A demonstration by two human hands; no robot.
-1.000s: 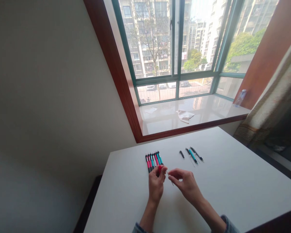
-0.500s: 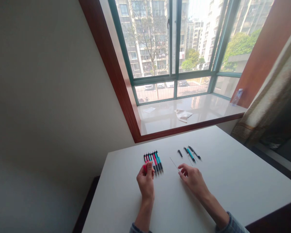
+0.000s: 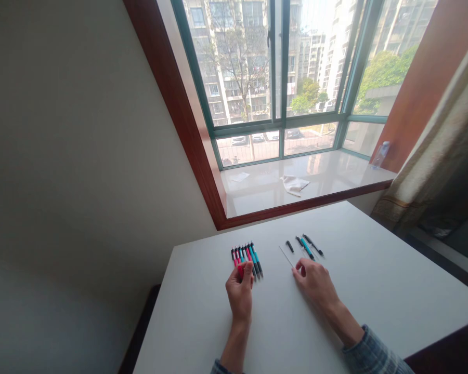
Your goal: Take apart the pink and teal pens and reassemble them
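Two hands work beside pens on a white table (image 3: 374, 291).
The left hand (image 3: 239, 293) curls closed around a red pen barrel (image 3: 241, 271), with the row of pens (image 3: 247, 254) just beyond its knuckles. The right hand (image 3: 315, 283), fingers bent, meets the near end of a thin refill (image 3: 286, 255); whether it is pinching the refill cannot be told. Dismantled pens (image 3: 308, 246) lie just beyond.

Bright daylight through window (image 3: 281, 78); sky patch blown out. Glare, reflections on sill (image 3: 335, 179) below it. Wall (image 3: 81, 156) left of window dim, shadowed. Bench (image 3: 354, 291) evenly lit, shadows faint. Frame lines lean at edges; pens (image 3: 246, 255) tiny, soft.
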